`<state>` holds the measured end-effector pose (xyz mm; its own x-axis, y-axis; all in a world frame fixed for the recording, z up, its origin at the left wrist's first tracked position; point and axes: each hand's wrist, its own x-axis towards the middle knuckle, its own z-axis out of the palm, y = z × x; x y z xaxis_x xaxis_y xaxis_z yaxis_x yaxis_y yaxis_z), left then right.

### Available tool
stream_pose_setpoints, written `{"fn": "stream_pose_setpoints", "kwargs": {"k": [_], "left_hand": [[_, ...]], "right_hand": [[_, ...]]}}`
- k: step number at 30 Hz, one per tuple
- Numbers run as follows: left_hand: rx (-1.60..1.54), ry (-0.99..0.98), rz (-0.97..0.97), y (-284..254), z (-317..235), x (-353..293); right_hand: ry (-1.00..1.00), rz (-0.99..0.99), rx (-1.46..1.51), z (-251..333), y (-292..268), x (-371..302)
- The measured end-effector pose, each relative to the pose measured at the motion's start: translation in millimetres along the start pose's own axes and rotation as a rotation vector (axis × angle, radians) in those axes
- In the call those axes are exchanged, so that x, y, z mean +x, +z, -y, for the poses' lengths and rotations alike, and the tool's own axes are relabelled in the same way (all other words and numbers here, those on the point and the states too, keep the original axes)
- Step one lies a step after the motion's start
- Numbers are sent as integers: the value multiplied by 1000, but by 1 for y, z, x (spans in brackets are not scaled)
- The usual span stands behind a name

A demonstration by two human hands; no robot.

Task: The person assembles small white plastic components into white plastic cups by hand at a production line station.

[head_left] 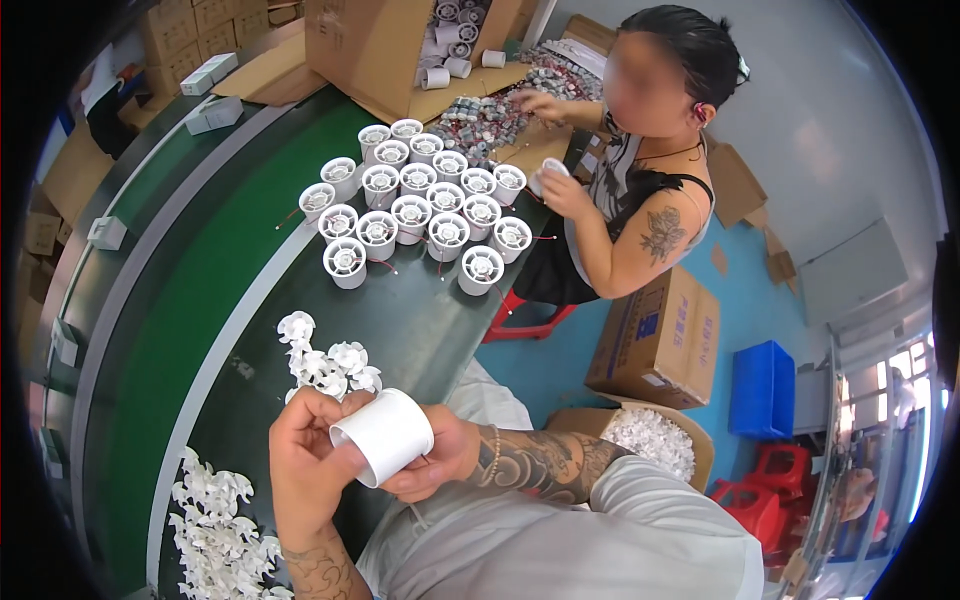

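Observation:
Between my two hands is a white plastic cylindrical housing [398, 440], tilted with one open end toward the left. My left hand [308, 455] grips it at that open end, the thumb reaching to the opening. On the other side my right hand [447, 455] is wrapped round the housing from beneath. Just beyond my hands lies a small pile of white fan blade wheels [330, 362], and a larger heap of them [215, 525] is by my left forearm. Farther up the table stand several white fan housings [412, 215] with spoked tops and thin wires. The inside of my housing is mostly hidden.
A co-worker [650, 170] sits at the far right, holding a white housing [550, 172] near a heap of small wired motors [490, 115]. An open carton [360, 55] stands behind. Right of me are a box of white parts [650, 445], a blue bin [763, 390] and red stools [755, 515].

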<state>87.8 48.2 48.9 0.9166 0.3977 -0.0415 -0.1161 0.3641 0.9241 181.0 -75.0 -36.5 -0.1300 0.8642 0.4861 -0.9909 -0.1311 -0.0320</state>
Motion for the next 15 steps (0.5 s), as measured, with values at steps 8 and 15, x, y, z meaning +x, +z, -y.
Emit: {"fn": "stream_pose_setpoints", "kwargs": {"k": [8, 15], "left_hand": [[371, -136, 18, -30, -6, -27], [219, -74, -12, -34, 19, -51]], "right_hand": [[44, -328, -95, -4, 11, -6], [109, -299, -223, -14, 13, -12]]}}
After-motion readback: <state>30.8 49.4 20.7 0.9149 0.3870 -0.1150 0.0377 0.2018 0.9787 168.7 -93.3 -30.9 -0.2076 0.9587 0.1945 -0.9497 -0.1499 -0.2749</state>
